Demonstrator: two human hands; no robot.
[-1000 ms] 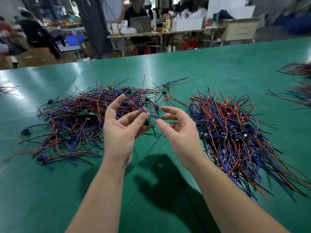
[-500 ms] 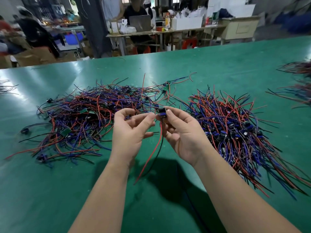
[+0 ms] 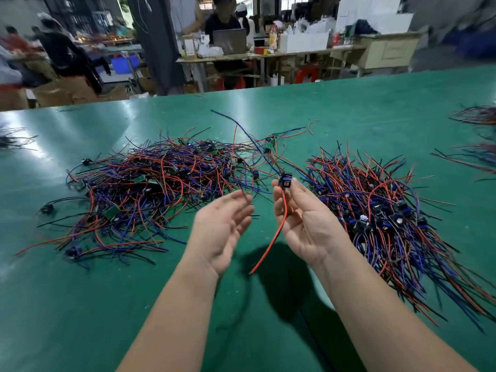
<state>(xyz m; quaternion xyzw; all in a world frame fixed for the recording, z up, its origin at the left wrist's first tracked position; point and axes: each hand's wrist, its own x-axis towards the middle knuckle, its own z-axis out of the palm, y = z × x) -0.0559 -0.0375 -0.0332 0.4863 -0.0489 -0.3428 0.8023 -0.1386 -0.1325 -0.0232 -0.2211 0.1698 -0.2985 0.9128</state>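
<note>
A glossy green desk carries two heaps of red, blue and black leads. The tangled left heap is dotted with small green boards, and the right heap lies more in line. Blurred strands, apparently further leads, lie at its far right edge.

No text, label or number is legible anywhere here.

The module is black and blue, its wire red, the heaps red, blue and black, the table green.
</note>
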